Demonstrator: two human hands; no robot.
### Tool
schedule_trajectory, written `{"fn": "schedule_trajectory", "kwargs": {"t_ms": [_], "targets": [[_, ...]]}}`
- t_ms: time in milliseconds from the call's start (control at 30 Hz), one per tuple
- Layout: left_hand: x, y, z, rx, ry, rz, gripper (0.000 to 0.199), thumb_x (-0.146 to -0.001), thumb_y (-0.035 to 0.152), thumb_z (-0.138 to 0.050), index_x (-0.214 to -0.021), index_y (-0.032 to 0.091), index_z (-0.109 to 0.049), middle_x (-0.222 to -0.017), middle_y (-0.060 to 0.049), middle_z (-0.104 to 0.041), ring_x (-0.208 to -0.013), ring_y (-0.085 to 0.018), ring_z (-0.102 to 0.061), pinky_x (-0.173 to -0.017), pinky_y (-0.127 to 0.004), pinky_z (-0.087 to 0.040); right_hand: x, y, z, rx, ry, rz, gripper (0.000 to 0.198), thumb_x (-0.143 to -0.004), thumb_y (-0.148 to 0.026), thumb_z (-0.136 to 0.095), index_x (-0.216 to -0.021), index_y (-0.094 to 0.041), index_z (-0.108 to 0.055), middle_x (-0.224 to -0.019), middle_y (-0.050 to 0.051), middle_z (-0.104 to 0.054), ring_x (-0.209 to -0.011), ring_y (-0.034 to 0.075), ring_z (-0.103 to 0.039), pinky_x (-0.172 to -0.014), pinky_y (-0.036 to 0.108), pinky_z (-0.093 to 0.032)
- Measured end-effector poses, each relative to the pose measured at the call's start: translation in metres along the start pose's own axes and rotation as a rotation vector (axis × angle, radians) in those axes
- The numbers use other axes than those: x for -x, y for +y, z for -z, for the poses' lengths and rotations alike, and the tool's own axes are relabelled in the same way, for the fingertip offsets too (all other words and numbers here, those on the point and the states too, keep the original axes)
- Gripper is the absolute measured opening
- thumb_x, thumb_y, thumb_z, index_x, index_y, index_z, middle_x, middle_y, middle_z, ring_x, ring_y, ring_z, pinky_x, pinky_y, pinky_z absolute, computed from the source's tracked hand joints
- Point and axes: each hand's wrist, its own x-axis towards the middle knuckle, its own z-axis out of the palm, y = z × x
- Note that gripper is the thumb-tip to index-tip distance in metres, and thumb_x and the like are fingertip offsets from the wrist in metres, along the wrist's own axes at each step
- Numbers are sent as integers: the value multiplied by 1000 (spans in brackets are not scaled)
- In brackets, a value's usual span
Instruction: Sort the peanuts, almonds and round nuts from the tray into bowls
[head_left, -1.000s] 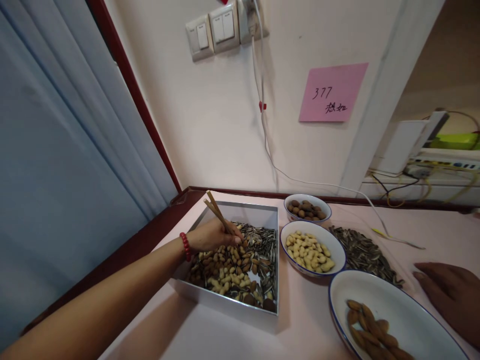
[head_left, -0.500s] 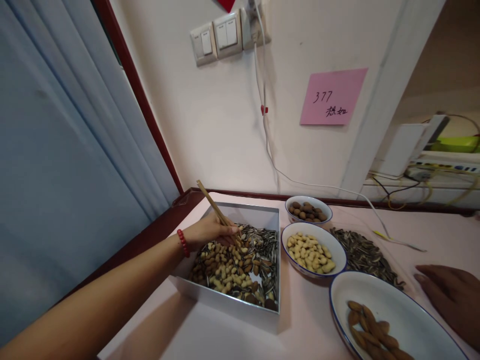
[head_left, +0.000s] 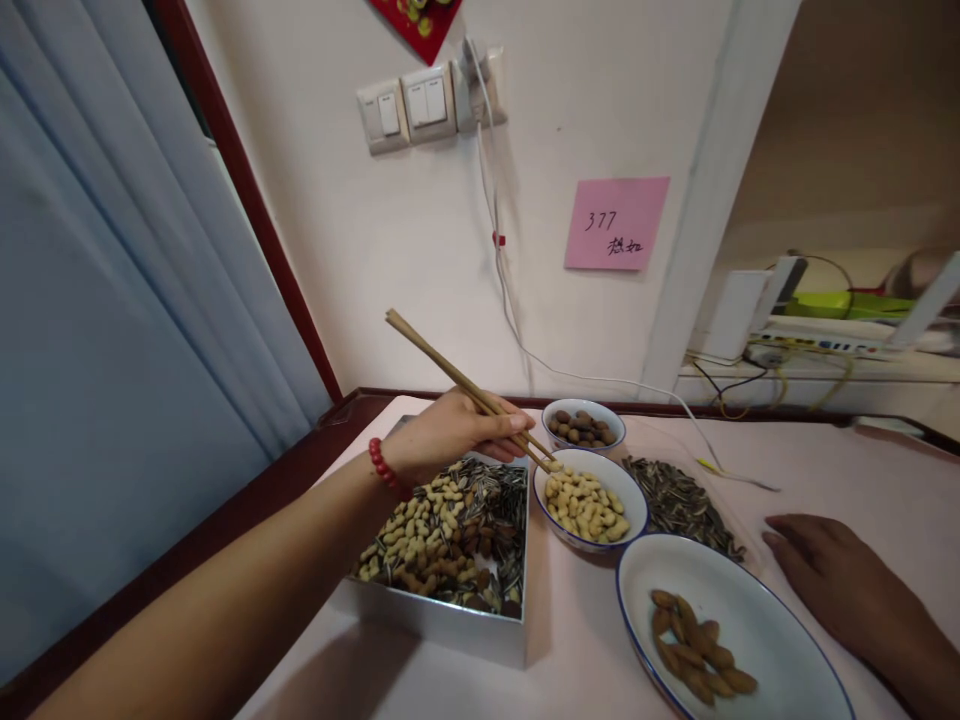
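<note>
My left hand [head_left: 491, 425], with a red bead bracelet [head_left: 381, 463] at its wrist, is closed around a pair of chopsticks [head_left: 457, 375]. The tips are at the near-left rim of a bowl of peanuts [head_left: 587, 503], with a peanut [head_left: 556, 466] at them. Below the wrist stands an open grey box [head_left: 442, 625] of mixed peanuts, striped sunflower seeds, almonds and round brown nuts; my forearm hides its left part. My right hand [head_left: 821, 570] lies on the table, fingers stretched out and holding nothing, beside a pile of dark sunflower seeds [head_left: 682, 500].
A small bowl of round brown nuts [head_left: 583, 430] stands at the back. Nearer, a large white oval dish [head_left: 780, 640] holds several almonds [head_left: 697, 648]. A white cable [head_left: 600, 375] runs down the wall onto the pink tabletop [head_left: 810, 460]. A blue curtain [head_left: 150, 350] hangs at left.
My left hand has moved right with the chopsticks, from inside the box to the peanut bowl. The whole view has shifted slightly; my right hand stays on the table.
</note>
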Motion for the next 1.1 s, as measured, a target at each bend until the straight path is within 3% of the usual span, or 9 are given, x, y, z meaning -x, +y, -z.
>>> {"fn": "schedule_trajectory", "kwargs": {"t_ms": [167,467,667,800,900,1100], "targets": [[-22,-14,-28,-83,-56,-3,15,-80,23,-72,-86,9,-74,-78,-9,-74,-72,-14,-69,-72,-29,-57,0,-6,6,-13,1,2,47,-91,-45,-39,-106,-13,-70,-113,17,-69,-113,32,-63,-101,45,-48],[-37,-30,-35,-185,-156,58,20,-77,28,-73,-86,10,-73,-75,-8,-72,-69,-15,-67,-71,-31,-56,1,-15,10,-33,24,-14,46,-92,-45,-39,-106,-15,-70,-112,15,-69,-111,30,-63,-97,46,-50],[-52,-37,-53,-298,-242,92,17,-74,25,-72,-85,11,-74,-71,-5,-70,-67,-16,-65,-69,-30,-56,1,-17,11,-26,46,-25,45,-92,-43,-39,-105,-14,-71,-111,16,-68,-107,30,-64,-97,46,-50],[-57,-38,-58,-553,-159,-49,17,-77,25,-67,-87,15,-77,-84,-7,-76,-83,-21,-69,-75,-30,-55,1,-18,11,-24,52,-25,46,-92,-44,-39,-106,-13,-71,-111,17,-68,-107,30,-64,-97,46,-50],[-54,-35,-54,-629,-84,-134,18,-78,25,-67,-89,16,-78,-92,-7,-78,-93,-22,-69,-81,-28,-53,2,-19,12,-26,49,-22,47,-92,-45,-38,-106,-13,-70,-111,16,-68,-107,30,-64,-97,46,-50],[-43,-26,-47,-708,-195,-121,21,-80,26,-68,-95,16,-79,-95,-6,-79,-94,-21,-70,-83,-27,-52,1,-20,14,-35,73,-21,45,-90,-44,-40,-101,-15,-72,-107,15,-71,-105,31,-65,-95,46,-52]]}}
